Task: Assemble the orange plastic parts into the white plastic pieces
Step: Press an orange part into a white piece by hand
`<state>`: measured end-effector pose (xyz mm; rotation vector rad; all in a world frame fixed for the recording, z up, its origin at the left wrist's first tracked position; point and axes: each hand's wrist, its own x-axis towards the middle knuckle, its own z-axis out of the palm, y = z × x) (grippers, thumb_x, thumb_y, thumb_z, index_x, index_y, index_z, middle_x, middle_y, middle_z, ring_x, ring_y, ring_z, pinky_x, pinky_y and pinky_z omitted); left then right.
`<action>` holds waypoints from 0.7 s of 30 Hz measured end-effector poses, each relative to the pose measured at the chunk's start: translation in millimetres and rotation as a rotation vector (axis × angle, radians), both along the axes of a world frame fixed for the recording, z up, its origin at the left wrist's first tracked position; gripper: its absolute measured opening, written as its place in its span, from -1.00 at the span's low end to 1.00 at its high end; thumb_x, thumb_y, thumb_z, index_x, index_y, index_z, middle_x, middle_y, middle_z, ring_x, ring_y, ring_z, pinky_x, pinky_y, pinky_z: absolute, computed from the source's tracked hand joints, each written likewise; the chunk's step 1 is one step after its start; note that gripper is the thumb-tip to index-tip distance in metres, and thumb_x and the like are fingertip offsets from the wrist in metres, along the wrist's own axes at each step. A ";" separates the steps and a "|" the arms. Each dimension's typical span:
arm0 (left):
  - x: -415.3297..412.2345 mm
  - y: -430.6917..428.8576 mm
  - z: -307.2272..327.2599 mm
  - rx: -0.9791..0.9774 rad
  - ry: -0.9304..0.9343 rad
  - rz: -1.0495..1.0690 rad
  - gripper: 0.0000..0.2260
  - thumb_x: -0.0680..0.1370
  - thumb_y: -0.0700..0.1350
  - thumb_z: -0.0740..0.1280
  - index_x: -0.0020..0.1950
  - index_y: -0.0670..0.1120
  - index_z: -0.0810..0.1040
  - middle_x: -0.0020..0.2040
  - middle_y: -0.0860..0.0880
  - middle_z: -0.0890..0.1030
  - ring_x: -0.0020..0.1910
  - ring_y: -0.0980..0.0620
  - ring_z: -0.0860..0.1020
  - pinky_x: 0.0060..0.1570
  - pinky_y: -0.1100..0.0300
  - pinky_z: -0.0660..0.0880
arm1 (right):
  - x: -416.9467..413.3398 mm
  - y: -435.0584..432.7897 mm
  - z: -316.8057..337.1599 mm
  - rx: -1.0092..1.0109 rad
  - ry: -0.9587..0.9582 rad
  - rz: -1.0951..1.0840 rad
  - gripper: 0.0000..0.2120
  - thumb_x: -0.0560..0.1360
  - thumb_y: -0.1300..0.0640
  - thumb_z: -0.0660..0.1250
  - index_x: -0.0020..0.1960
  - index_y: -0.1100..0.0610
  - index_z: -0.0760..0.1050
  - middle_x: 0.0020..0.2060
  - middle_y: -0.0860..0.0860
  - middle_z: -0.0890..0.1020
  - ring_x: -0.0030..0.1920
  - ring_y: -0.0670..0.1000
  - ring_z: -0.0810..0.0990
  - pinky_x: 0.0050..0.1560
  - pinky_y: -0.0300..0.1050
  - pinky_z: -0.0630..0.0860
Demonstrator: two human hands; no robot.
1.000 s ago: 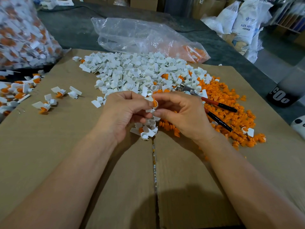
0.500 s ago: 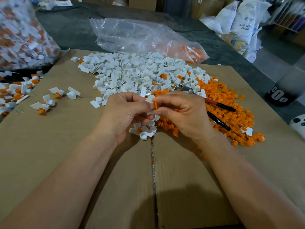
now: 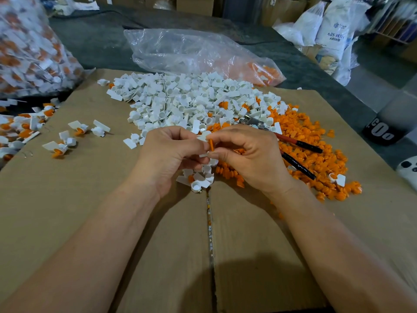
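Now right hand (image 3: 250, 159) pinches upright orange part (image 3: 211, 144) while left hand (image 3: 167, 154) grips white piece (image 3: 203, 138).

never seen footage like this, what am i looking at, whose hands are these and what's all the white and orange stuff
There is no machine here. A person wears a camera on the head, so this one view looks down along both forearms. The left hand holds a small white piece, and the right hand pinches an orange part right next to it. Below is cardboard. On it lie a pile of white pieces, a pile of orange parts, a tool with red and black handles, and, at the left, finished pieces.
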<state>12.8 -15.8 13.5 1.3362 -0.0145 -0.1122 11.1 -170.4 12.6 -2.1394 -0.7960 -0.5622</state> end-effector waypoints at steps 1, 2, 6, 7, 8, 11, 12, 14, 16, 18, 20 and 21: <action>0.0 -0.2 -0.1 -0.006 0.002 0.000 -0.82 0.32 -0.41 0.39 -0.39 -0.21 0.47 -0.51 -0.10 0.56 -0.56 0.04 0.55 -0.57 0.32 0.46 | -0.7 -0.6 1.8 -0.004 0.037 -0.026 -0.72 0.35 0.18 0.44 0.03 0.24 0.60 -0.15 0.02 0.64 -0.12 -0.02 0.62 -0.06 -0.08 0.58; -0.1 -0.1 0.0 -0.015 0.005 -0.001 -0.82 0.32 -0.40 0.40 -0.39 -0.20 0.47 -0.51 -0.10 0.57 -0.55 0.04 0.55 -0.57 0.32 0.46 | -1.0 -3.0 4.9 -0.003 0.100 -0.080 -0.64 0.33 0.08 0.45 0.08 0.20 0.58 -0.11 -0.05 0.61 -0.08 -0.08 0.60 -0.03 -0.15 0.56; 1.5 0.2 -0.7 -0.076 0.031 0.023 -0.82 0.33 -0.40 0.40 -0.36 -0.20 0.45 -0.52 -0.05 0.56 -0.54 0.05 0.57 -0.56 0.34 0.45 | 3.9 -36.5 21.8 -0.057 0.306 -0.487 -0.45 0.28 -0.30 0.27 0.15 -0.02 0.54 -0.01 -0.20 0.54 -0.07 -0.33 0.42 -0.15 -0.50 0.28; 2.1 0.4 -0.9 -0.090 0.035 0.029 -0.82 0.34 -0.41 0.39 -0.34 -0.20 0.45 -0.52 -0.04 0.56 -0.54 0.06 0.57 -0.56 0.35 0.45 | 5.6 -48.4 24.5 -0.107 0.332 -0.577 -0.48 0.32 -0.30 0.27 0.16 -0.02 0.53 0.05 -0.16 0.56 -0.06 -0.30 0.40 -0.16 -0.48 0.24; 2.5 0.5 -1.1 -0.100 0.036 0.032 -0.83 0.35 -0.41 0.38 -0.33 -0.21 0.45 -0.52 -0.04 0.57 -0.53 0.06 0.57 -0.56 0.35 0.45 | 7.1 -59.2 26.4 -0.166 0.370 -0.648 -0.49 0.36 -0.28 0.27 0.19 -0.02 0.51 0.13 -0.10 0.55 -0.01 -0.24 0.41 -0.13 -0.40 0.26; 2.7 0.4 -1.2 -0.104 0.035 0.029 -0.83 0.35 -0.40 0.38 -0.33 -0.20 0.46 -0.50 -0.03 0.58 -0.52 0.05 0.57 -0.55 0.34 0.45 | 8.5 -80.7 28.1 -0.386 0.585 -0.759 -0.26 0.28 -0.41 0.17 0.32 0.00 0.39 0.32 0.01 0.43 0.26 0.01 0.40 0.10 -0.05 0.33; 2.8 0.8 -1.2 -0.101 0.032 0.031 -0.83 0.35 -0.40 0.38 -0.33 -0.19 0.46 -0.50 -0.03 0.58 -0.52 0.05 0.58 -0.55 0.34 0.45 | 8.0 -82.8 28.8 -0.462 0.662 -0.765 -0.13 0.18 -0.47 0.11 0.35 0.00 0.35 0.35 0.02 0.39 0.32 0.06 0.36 0.17 0.01 0.32; 2.8 1.5 -1.1 -0.092 0.023 0.032 -0.82 0.35 -0.39 0.39 -0.34 -0.17 0.46 -0.49 -0.03 0.58 -0.51 0.05 0.58 -0.54 0.33 0.46 | 7.6 -84.2 29.2 -0.555 0.769 -0.749 0.04 0.02 -0.52 0.04 0.37 0.03 0.31 0.36 0.06 0.37 0.33 0.11 0.34 0.25 0.07 0.28; 2.5 1.7 -0.9 -0.091 0.016 0.027 -0.82 0.34 -0.39 0.39 -0.34 -0.17 0.47 -0.48 -0.03 0.59 -0.50 0.04 0.59 -0.54 0.33 0.46 | 8.5 -85.1 26.8 -0.585 0.815 -0.741 0.03 0.03 -0.50 0.13 0.38 0.03 0.28 0.33 0.08 0.40 0.33 0.13 0.33 0.31 0.12 0.26; 2.5 1.5 -0.9 -0.096 0.014 0.026 -0.82 0.34 -0.39 0.39 -0.34 -0.17 0.47 -0.46 -0.04 0.60 -0.50 0.04 0.59 -0.54 0.33 0.47 | 11.4 -87.3 22.2 -0.623 0.808 -0.772 -0.05 0.15 -0.44 0.27 0.42 0.00 0.21 0.37 0.07 0.35 0.36 0.13 0.29 0.36 0.21 0.17; 2.2 1.8 -1.1 -0.099 0.013 0.025 -0.82 0.34 -0.39 0.40 -0.35 -0.17 0.47 -0.46 -0.04 0.60 -0.50 0.04 0.59 -0.54 0.33 0.46 | 14.8 -88.8 18.1 -0.662 0.776 -0.816 -0.08 0.20 -0.38 0.36 0.44 -0.03 0.17 0.40 0.09 0.28 0.39 0.15 0.24 0.37 0.23 0.12; 2.3 1.9 -1.2 -0.101 0.011 0.025 -0.82 0.34 -0.39 0.40 -0.35 -0.17 0.47 -0.46 -0.04 0.61 -0.50 0.04 0.59 -0.54 0.33 0.46 | 16.4 -88.8 16.5 -0.676 0.762 -0.834 -0.09 0.21 -0.36 0.38 0.44 -0.04 0.17 0.40 0.10 0.27 0.39 0.17 0.22 0.37 0.22 0.12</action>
